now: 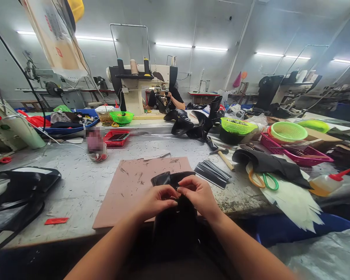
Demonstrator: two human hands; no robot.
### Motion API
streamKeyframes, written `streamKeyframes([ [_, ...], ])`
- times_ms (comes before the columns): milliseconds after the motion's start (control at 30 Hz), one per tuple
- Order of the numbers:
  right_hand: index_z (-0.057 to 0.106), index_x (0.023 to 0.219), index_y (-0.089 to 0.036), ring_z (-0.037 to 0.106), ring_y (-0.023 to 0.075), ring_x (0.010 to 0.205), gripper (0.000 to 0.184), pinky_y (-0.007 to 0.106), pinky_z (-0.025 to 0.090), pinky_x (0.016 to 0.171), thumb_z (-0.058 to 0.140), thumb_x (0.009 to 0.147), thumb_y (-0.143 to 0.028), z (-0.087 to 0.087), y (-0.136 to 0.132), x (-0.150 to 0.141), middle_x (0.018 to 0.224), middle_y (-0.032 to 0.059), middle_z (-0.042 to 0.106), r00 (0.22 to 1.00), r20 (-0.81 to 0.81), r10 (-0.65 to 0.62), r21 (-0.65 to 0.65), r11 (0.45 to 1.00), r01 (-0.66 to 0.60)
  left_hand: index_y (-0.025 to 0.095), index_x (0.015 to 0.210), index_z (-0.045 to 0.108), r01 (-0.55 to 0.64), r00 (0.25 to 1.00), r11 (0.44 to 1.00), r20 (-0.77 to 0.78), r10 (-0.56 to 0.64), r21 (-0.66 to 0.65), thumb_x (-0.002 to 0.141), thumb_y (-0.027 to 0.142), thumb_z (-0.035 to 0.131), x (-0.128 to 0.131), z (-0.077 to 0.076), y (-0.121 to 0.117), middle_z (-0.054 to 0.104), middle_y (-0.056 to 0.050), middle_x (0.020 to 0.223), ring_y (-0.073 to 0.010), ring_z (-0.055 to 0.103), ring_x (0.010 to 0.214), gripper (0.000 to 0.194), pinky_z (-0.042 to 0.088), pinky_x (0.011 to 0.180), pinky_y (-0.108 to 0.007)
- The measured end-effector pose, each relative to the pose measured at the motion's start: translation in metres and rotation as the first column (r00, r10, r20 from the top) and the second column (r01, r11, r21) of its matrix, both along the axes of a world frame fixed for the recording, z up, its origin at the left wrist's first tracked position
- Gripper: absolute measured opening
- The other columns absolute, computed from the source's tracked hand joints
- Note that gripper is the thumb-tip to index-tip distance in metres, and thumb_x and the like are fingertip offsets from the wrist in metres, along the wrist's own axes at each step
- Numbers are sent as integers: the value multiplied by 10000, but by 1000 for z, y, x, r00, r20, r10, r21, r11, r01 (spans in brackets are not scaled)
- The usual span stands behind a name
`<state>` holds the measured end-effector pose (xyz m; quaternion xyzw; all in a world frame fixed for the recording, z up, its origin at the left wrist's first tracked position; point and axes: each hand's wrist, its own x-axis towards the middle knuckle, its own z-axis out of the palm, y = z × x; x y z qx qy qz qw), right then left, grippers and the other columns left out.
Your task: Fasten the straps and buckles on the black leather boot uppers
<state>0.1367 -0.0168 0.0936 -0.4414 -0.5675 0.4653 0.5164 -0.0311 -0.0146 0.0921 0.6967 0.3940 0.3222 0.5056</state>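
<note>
A black, shiny piece that looks like leather (pixel 175 227) lies partly on a pink-brown board (pixel 134 175) and hangs over the table's front edge towards me. My left hand (pixel 162 197) is closed, pinching the piece near its middle. Right beside it, my right hand (pixel 200 194) is closed too, thumb and forefinger pinching the same spot. The fingertips nearly meet, and whether something small sits between them is hidden. Several black strips with white edges (pixel 212 174) lie fanned out just right of the board.
A hammer (pixel 225 159), orange-and-green-handled scissors (pixel 264 181) and a glue bottle (pixel 328 182) lie to the right. Black leather pieces (pixel 23 194) and a red strip (pixel 56 221) are at left. Across the table a person (pixel 179 102) works at a sewing machine (pixel 132 93).
</note>
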Motion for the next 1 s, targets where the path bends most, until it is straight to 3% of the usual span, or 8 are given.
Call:
streamKeyframes([
  [133,660,819,-165,619,178,727,237,323,496,698,663,587,-214,5,-2,7,765,32,662,984,125,128,-68,990,-121,149,730,597,-28,1000,998,7,29,-54,621,258,641,0,2,-2,590,7,687,-136,537,685,159,419,672,-267],
  [233,671,717,-165,605,168,715,121,318,487,702,645,604,-199,5,0,11,751,32,637,959,213,185,-83,982,-170,145,729,604,-40,999,998,8,40,-52,622,247,643,-1,3,-3,582,12,663,-129,531,667,153,418,649,-255],
  [333,669,623,-161,578,135,678,61,295,484,662,654,589,-211,3,2,13,865,42,585,952,214,220,-87,975,-205,148,726,610,-37,999,999,-9,37,-38,624,219,635,0,2,-3,589,9,673,-131,539,672,127,418,633,-247],
  [467,669,674,-161,568,130,685,138,288,482,644,685,554,-227,1,0,15,922,40,536,936,199,292,-124,954,-271,151,734,620,-61,996,998,-61,61,-2,635,214,621,2,-2,-4,591,8,681,-132,534,672,118,412,632,-243],
  [633,660,762,-197,559,193,815,192,331,441,755,687,572,-184,1,-9,13,800,20,611,879,458,134,45,984,-174,156,737,626,-145,981,988,-119,151,51,626,201,616,5,-3,-7,588,14,671,-139,530,684,121,405,639,-241],
  [833,642,878,-225,563,174,720,216,316,422,704,609,672,-170,-2,-12,10,692,-3,611,875,479,67,110,985,-135,153,729,607,-119,990,993,-71,119,11,638,220,618,6,-7,-6,584,11,661,-137,536,662,114,402,622,-238],
  [1000,621,856,-200,546,159,746,149,288,422,675,608,707,-208,6,-4,15,893,33,581,704,699,126,76,966,-248,156,729,610,-72,995,996,-64,75,56,647,196,597,5,-11,-3,581,9,674,-128,517,660,92,396,614,-232],
])
